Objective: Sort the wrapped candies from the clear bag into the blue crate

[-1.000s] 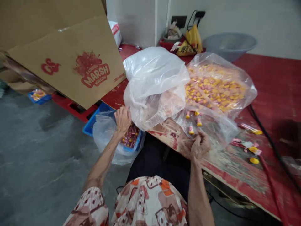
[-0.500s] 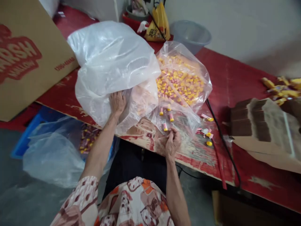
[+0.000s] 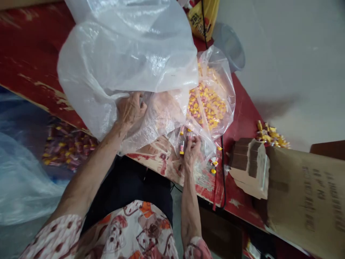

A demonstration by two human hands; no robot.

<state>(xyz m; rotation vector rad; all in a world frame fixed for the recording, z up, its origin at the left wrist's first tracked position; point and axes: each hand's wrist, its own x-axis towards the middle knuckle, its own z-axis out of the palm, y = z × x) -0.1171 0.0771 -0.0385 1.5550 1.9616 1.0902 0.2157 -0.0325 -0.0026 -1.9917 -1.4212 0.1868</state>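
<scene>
My left hand (image 3: pixel 130 109) is at the mouth of a large cloudy plastic bag (image 3: pixel 129 61), its fingers curled. What they hold, if anything, does not show. At the table's front edge, my right hand (image 3: pixel 192 149) has its fingers closed round a small pink tube with a yellow cap, mostly covered by the fingertips. Beside it a similar capped tube (image 3: pixel 182 147) lies on clear film. Behind sits a clear bag (image 3: pixel 229 97) full of small yellow-and-pink pieces (image 3: pixel 207 104). Pale pinkish contents (image 3: pixel 167 108) show through the large bag near my left hand.
The worn red table (image 3: pixel 242 104) runs diagonally. A black cable (image 3: pixel 222 172) crosses it, near a few loose pieces (image 3: pixel 214 165). Cardboard stacks (image 3: pixel 248 162) and a carton (image 3: pixel 302 194) stand right. A grey basin (image 3: pixel 230 46) is behind; many small tubes (image 3: pixel 68 145) lie lower left.
The view has turned, bringing the right-hand carton in and dropping the left one. My right hand has reached forward and closed on a tube. My left hand's fingers have curled at the bag.
</scene>
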